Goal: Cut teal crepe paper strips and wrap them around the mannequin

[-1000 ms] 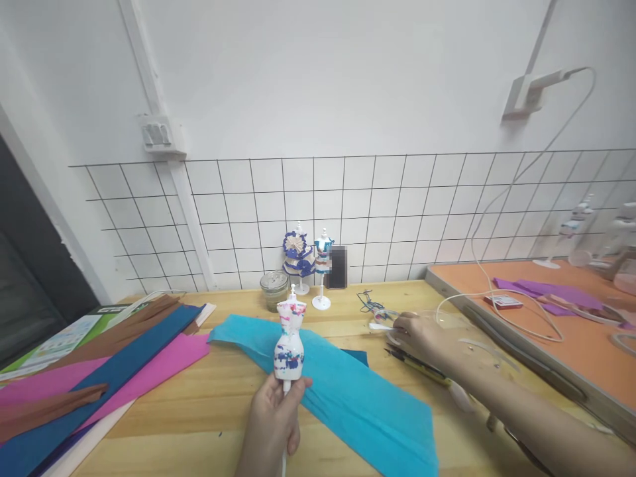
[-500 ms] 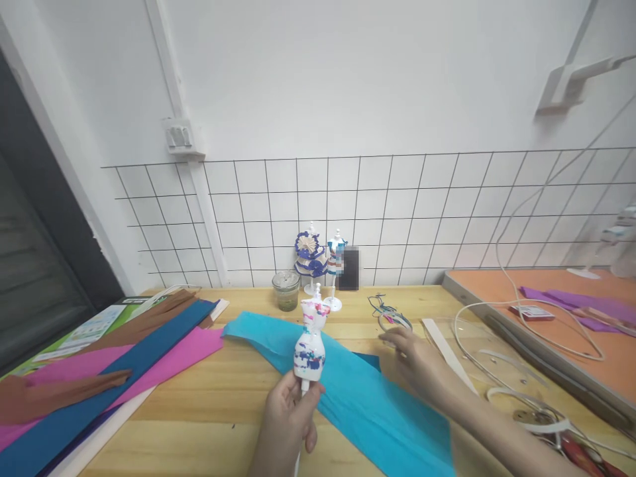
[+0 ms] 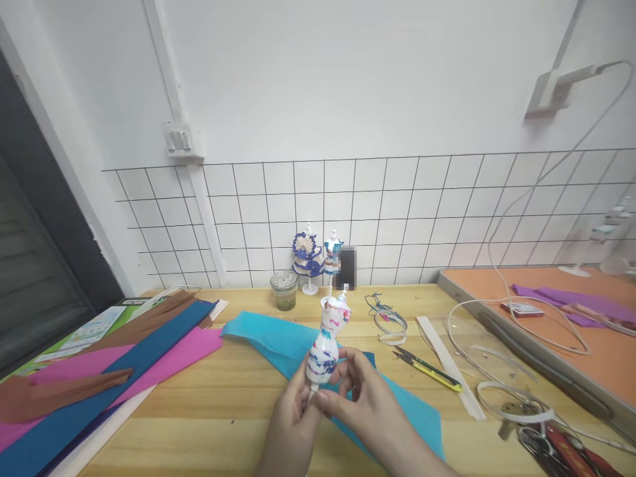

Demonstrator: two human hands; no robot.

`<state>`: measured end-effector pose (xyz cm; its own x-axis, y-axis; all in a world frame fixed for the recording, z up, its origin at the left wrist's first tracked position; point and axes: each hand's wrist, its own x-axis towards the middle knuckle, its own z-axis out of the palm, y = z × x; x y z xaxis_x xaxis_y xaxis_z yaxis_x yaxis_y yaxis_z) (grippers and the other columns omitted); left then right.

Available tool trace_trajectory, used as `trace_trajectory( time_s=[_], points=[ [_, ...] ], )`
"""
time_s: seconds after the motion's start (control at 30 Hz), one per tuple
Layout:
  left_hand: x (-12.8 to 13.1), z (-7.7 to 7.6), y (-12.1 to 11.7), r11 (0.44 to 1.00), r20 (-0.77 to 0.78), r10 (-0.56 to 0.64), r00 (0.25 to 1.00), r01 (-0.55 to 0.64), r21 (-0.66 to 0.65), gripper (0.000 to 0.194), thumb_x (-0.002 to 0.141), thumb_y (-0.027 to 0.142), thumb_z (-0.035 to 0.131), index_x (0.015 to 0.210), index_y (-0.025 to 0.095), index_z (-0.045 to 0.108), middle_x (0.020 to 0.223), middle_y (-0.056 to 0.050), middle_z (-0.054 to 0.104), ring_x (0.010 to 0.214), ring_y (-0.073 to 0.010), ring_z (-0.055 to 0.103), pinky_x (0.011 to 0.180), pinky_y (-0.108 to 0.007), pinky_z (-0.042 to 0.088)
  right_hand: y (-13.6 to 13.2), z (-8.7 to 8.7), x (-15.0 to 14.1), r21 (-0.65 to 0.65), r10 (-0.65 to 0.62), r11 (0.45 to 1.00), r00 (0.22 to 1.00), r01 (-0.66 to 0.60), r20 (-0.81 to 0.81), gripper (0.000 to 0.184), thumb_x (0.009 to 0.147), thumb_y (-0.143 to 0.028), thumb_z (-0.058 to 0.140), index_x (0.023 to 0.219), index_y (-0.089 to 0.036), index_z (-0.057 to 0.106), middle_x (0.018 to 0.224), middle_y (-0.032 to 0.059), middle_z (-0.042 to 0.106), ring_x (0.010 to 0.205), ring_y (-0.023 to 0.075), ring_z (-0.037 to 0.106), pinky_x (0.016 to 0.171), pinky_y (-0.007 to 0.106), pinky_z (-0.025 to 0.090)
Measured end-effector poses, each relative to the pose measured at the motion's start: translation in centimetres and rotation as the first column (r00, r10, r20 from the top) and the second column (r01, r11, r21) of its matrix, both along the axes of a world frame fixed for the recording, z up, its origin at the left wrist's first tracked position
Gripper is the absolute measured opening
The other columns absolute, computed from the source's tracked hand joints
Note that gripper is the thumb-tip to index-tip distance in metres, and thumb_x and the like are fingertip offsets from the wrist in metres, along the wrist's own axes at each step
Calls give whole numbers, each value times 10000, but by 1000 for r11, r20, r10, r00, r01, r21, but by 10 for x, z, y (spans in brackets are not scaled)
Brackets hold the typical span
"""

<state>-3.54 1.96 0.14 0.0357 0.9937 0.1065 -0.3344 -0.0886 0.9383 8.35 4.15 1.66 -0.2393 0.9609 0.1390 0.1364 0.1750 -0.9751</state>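
Observation:
A miniature white dress form (image 3: 324,351), mottled with pink, blue and teal marks, tilts slightly to the right in front of me. My left hand (image 3: 298,404) grips its stem just below the torso. Curled around the lower right side, my right hand (image 3: 365,397) has its thumb at the stem and its fingers by the hip; some fingertips are hidden. Beneath both hands lies a long turquoise sheet (image 3: 417,414) of thin crepe-like material. Yellow-handled thread snips (image 3: 430,372) rest on the table to the right of my right hand.
Folded coloured sheets (image 3: 149,351) lie at left. At the back stand a glass jar (image 3: 285,291), a decorated dress form (image 3: 308,255) and another dress form (image 3: 332,255). A white strip (image 3: 447,364), looped cords (image 3: 390,326) and red-handled tools (image 3: 566,450) lie right, beside an orange board (image 3: 596,295).
My right hand has moved left from near the cords to the dress form, uncovering the thread snips. The dress form has shifted right and tilted. The view has turned slightly right.

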Motion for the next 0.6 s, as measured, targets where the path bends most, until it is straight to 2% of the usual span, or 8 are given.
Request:
trace_trajectory(
  time_s=[0.07, 0.13, 0.2, 0.3, 0.37, 0.43, 0.53, 0.6],
  points=[
    [0, 4, -2, 999, -4, -41, 999, 41, -13, 478, 736, 389, 617, 1150, 175, 512, 887, -79, 640, 696, -138, 530, 632, -224, 416, 1, -1, -8, -14, 13, 1000, 997, -15, -77, 402, 688, -328, 667, 1000, -193, 453, 687, -43, 500, 572, 134, 514, 521, 253, 419],
    [-1, 6, -4, 996, -19, -43, 999, 41, -77, 563, 727, 391, 620, 1198, 143, 437, 718, -44, 629, 544, -97, 457, 492, -193, 353, 2, -1, -8, -42, 85, 995, 983, -93, -160, 383, 710, -352, 651, 995, -197, 448, 641, -62, 477, 500, 122, 507, 474, 252, 413],
    [-4, 8, -4, 990, -46, -52, 998, 45, -137, 593, 718, 361, 615, 1206, 117, 382, 532, 25, 551, 409, -58, 314, 389, -176, 225, 5, 0, -1, -76, 199, 972, 952, -221, -232, 446, 684, -358, 679, 1025, -193, 443, 691, -45, 514, 521, 122, 525, 510, 264, 426],
    [-12, 11, -1, 989, -74, 6, 997, -17, -147, 352, 746, 263, 525, 1067, 147, 440, 453, 82, 462, 365, -36, 164, 368, -178, 107, 5, -3, 14, -163, 256, 940, 934, -301, -250, 661, 647, -313, 709, 1191, -186, 356, 888, 16, 561, 605, 109, 522, 604, 274, 423],
    [-20, 13, 2, 987, -82, 102, 991, -111, -113, 191, 756, 232, 476, 938, 174, 471, 460, 93, 436, 375, -40, 151, 372, -180, 101, 0, -7, 21, -195, 240, 946, 963, -260, -120, 624, 670, -276, 679, 1209, -176, 381, 919, 26, 573, 615, 99, 498, 607, 257, 403],
    [-27, 14, 5, 977, -91, 196, 976, -203, -70, 165, 751, 239, 481, 905, 183, 477, 471, 98, 423, 383, -47, 176, 375, -180, 122, -9, -12, 23, -179, 272, 951, 956, -251, 110, 398, 693, -224, 632, 1073, -163, 534, 811, 5, 607, 601, 105, 501, 565, 232, 380],
    [-34, 11, 9, 944, -106, 326, 939, -329, -14, 377, 737, 253, 526, 1100, 186, 452, 507, 93, 444, 432, -72, 315, 423, -181, 250, -25, -19, 20, -101, 318, 946, 816, -309, 483, 178, 673, -132, 605, 841, -173, 651, 726, 0, 660, 649, 138, 573, 555, 210, 384],
    [-35, 7, 10, 921, -144, 389, 910, -388, 32, 577, 762, 255, 519, 1294, 194, 305, 555, 82, 464, 527, -99, 412, 532, -203, 342, -34, -27, 20, -40, 285, 933, 666, -358, 689, 152, 667, -96, 627, 792, -173, 668, 765, 24, 692, 702, 170, 619, 578, 210, 410]
  ],
)
